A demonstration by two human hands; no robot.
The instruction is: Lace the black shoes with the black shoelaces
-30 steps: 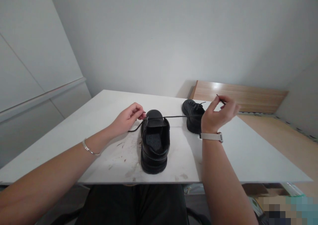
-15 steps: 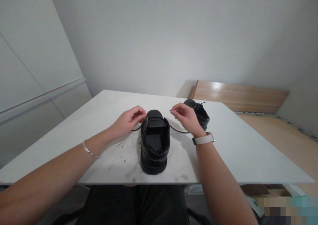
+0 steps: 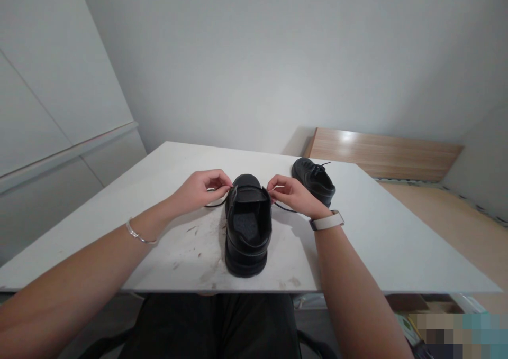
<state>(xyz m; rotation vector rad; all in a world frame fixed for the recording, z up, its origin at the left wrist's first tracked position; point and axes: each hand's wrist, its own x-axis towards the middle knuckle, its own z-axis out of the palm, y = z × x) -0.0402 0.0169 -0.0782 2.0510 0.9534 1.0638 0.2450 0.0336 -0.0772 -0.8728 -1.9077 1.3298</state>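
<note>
The left hand (image 3: 204, 190) has its thumb and forefinger pinched on the black shoelace (image 3: 215, 205) at the left edge of the near shoe's opening. The right hand (image 3: 291, 194) pinches the lace at the right edge; a slack length curves below each hand. The exact spot gripped is too small to make out. Between the hands, the near shoe (image 3: 246, 258), black, sits upright on the white table (image 3: 397, 242), heel toward the person and toe pointing away, with lace running across its tongue (image 3: 249, 195). A silver bracelet (image 3: 137, 236) circles the left wrist and a watch with a pale band (image 3: 328, 221) the right. Just beyond the right hand stands the other shoe (image 3: 307, 174), also black, its lace tied. Brownish marks (image 3: 192, 229) spot the tabletop left of the near shoe. A wooden panel (image 3: 381, 153) stands behind the table, against the grey wall (image 3: 238, 57).
</note>
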